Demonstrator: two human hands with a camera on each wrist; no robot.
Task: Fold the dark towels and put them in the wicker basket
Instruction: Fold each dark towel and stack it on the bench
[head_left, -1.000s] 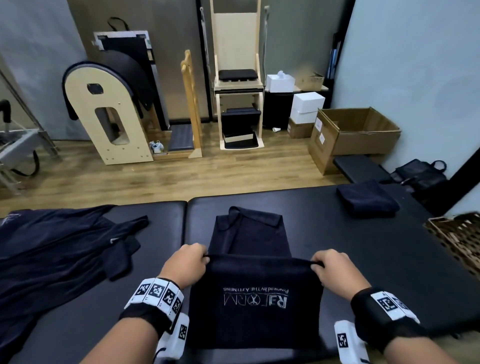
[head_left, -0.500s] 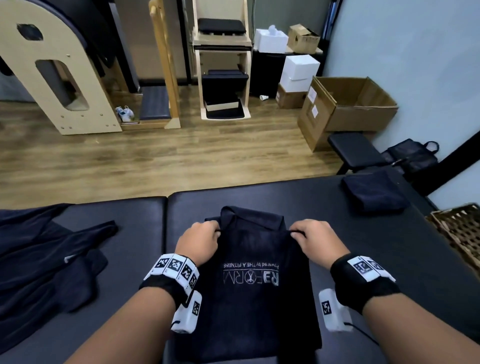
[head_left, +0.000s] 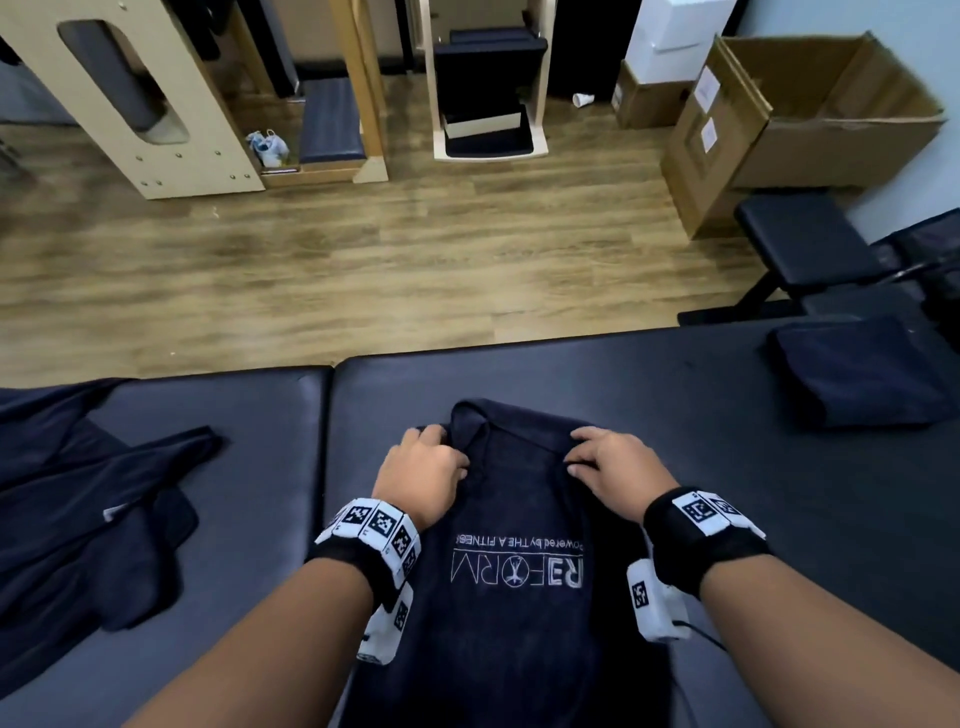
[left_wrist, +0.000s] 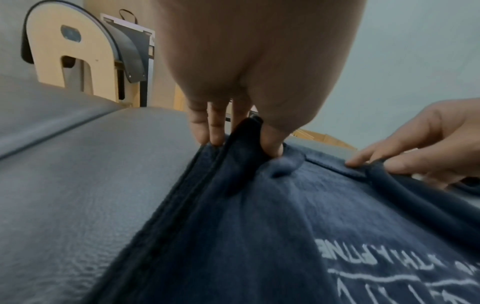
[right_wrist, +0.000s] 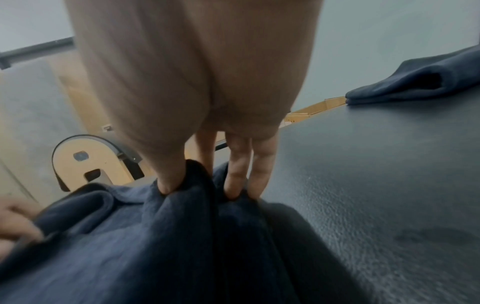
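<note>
Across the lower centre of the head view, the dark towel (head_left: 519, 545) lies on the black padded counter (head_left: 675, 415), its white logo facing up. The left hand (head_left: 421, 475) pinches the folded top edge between thumb and fingers, and the right hand (head_left: 605, 465) pinches the same edge further right. Compared with a second ago, both hands have carried that edge away from the body, so the doubled layer now covers the strip that earlier lay bare beyond it. A folded towel (head_left: 857, 374) sits at the right edge of the frame, and unfolded dark towels (head_left: 78, 499) lie at the left.
</note>
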